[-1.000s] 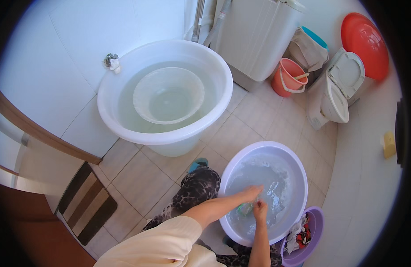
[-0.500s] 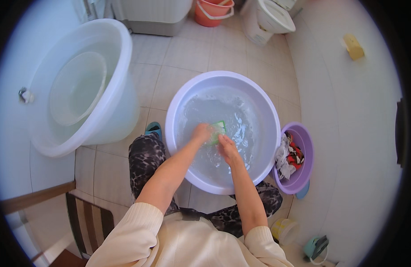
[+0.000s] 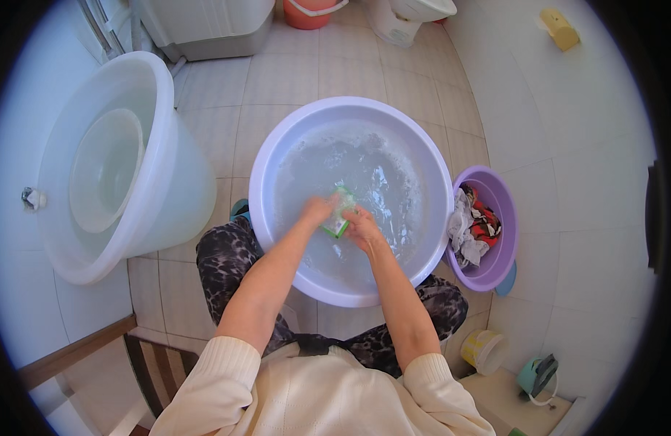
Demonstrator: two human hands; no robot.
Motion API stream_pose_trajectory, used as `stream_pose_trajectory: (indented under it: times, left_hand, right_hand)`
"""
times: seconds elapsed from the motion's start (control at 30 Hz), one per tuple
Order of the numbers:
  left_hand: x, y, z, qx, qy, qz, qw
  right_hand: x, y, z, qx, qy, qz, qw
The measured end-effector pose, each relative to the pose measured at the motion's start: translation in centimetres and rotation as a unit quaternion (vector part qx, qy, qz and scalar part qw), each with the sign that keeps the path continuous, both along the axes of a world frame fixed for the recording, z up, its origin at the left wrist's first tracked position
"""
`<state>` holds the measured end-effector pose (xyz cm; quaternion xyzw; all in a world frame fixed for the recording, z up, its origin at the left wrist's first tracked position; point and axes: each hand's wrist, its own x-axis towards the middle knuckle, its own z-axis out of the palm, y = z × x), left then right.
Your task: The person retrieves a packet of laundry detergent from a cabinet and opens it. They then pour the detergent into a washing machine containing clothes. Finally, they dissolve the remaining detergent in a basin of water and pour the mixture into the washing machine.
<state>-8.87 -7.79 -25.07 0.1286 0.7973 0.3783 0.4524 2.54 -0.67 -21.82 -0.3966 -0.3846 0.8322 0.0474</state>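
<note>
Green-and-white rectangular packet [image 3: 340, 221] is over the sudsy water [image 3: 314, 171] in a wide round lavender plastic basin [image 3: 350, 104], right hand [image 3: 363, 227] pinching its edge, left hand [image 3: 318, 210] at the other side, can't tell how tightly. Purple oval plastic tub [image 3: 507, 240] of red, black and white laundry [image 3: 476, 225] crowds the right rim, big translucent white tub [image 3: 177, 192] stands left, and dark patterned-trouser knees [image 3: 225, 254] box in the near side.

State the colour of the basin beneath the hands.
Pale lavender; the basin shows best in the head view.
</note>
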Motion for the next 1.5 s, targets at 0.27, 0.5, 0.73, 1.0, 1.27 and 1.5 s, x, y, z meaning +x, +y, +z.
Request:
stream_pose_trajectory:
  times: [0.27, 0.5, 0.73, 1.0, 1.27, 1.5]
  left_hand:
    - [-0.2, -0.7, 1.1, 0.156, 0.105, -0.012, 0.982]
    - [-0.1, 0.1, 0.1, 0.164, 0.101, 0.018, 0.981]
    - [-0.9, 0.9, -2.0, 0.209, 0.002, 0.282, 0.936]
    - [1.8, -0.3, 3.2, 0.406, -0.465, 0.252, 0.745]
    - [1.4, 0.8, 3.2, 0.425, -0.344, 0.37, 0.751]
    - [1.0, -0.1, 3.2, 0.47, -0.427, 0.329, 0.699]
  right_hand:
    - [0.4, -0.2, 0.3, 0.017, -0.058, 0.221, 0.973]
    - [0.6, -0.3, 0.8, 0.017, -0.035, 0.248, 0.968]
    - [-0.1, 0.7, -1.1, 0.01, 0.024, -0.136, 0.99]
    - [-3.0, -2.0, -0.2, -0.095, 0.097, -0.294, 0.946]
    - [-2.2, -2.1, 0.6, -0.166, 0.113, -0.122, 0.972]
    - [-3.0, -2.0, 1.3, 0.009, 0.034, -0.19, 0.981]
